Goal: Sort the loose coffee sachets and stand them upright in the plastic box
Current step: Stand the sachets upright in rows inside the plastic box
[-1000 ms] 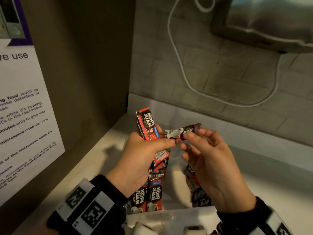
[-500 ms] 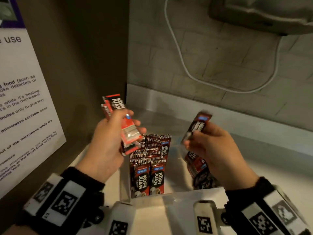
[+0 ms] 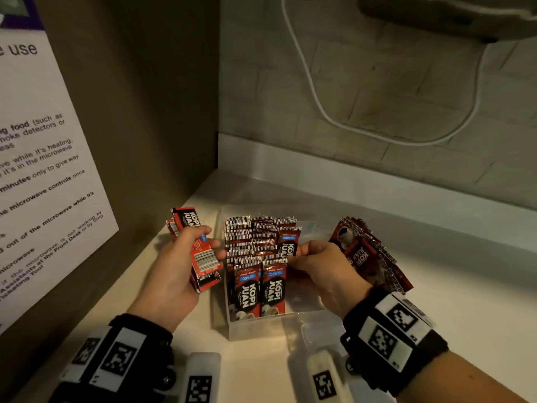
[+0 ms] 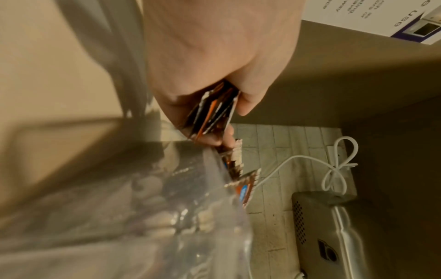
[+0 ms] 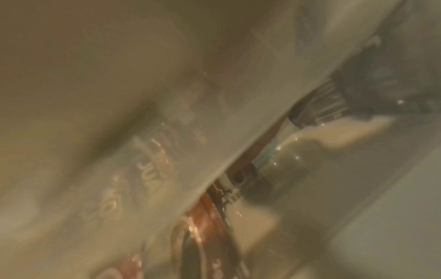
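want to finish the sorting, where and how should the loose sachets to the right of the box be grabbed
Pinch the loose sachets across their flat faces at the raised, serrated upper ends, coming from above and the right. They lie fanned and tilted against the box, so those ends likely offer the most room. The right hand is nearest; the left hand already grips a bundle.

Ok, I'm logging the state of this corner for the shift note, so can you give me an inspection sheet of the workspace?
Surface: pale counter, lit.
Job's things: clear plastic box with upright sachets; loose pile lies to its right.
Clutter: nothing seen.
Grippers: left hand grips a bundle of sachets; right hand reaches into the box, grip hidden.
Cables: white cable loops on the tiled wall.
Surroundings: microwave notice at left.
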